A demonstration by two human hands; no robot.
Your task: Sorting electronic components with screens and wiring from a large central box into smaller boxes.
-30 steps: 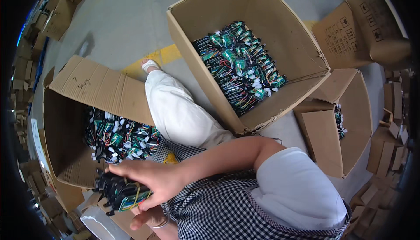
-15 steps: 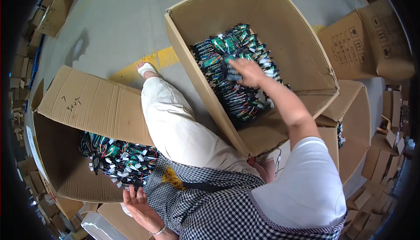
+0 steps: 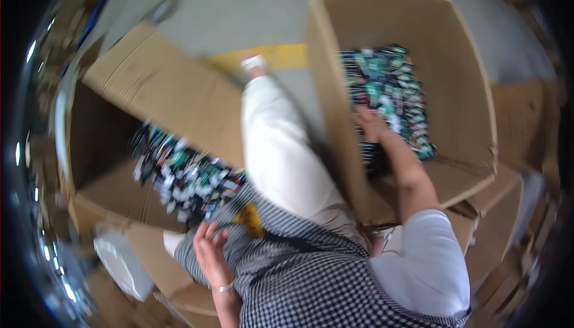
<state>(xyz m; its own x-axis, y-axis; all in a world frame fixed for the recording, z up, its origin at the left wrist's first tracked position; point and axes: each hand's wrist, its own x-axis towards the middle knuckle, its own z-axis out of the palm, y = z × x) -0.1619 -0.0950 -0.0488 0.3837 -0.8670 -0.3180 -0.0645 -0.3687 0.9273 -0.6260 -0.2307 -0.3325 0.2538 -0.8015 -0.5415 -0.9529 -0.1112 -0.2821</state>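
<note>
Blurred view down over 2 open cardboard boxes on a grey floor (image 3: 239,5) crossed by a yellow stripe (image 3: 281,56). Right hand (image 3: 372,126) reaching forward into the right box (image 3: 466,89), resting on the near edge of the heap of small green-and-black packets (image 3: 385,92) piled along that box's bottom; heap stretching away from the hand, long axis running from the near wall toward the far wall, so more packets lying just ahead of and slightly right of the fingers. Right fingers curled down into the packets, but too smeared to tell whether pinching any or merely pressing. Left hand (image 3: 209,250) low in view, palm against the black-and-white checked garment (image 3: 299,268) at the lap, fingers loosely spread and holding nothing, a thin bracelet (image 3: 222,288) at the wrist. Left box (image 3: 155,89) lying on its side just ahead of that hand, a second heap of similar packets (image 3: 185,175) spilling toward its mouth, near but not touching the left fingers. White trouser leg (image 3: 281,149) stretched out between the 2 boxes. Right hand clearly the one engaged with the packets.
</note>
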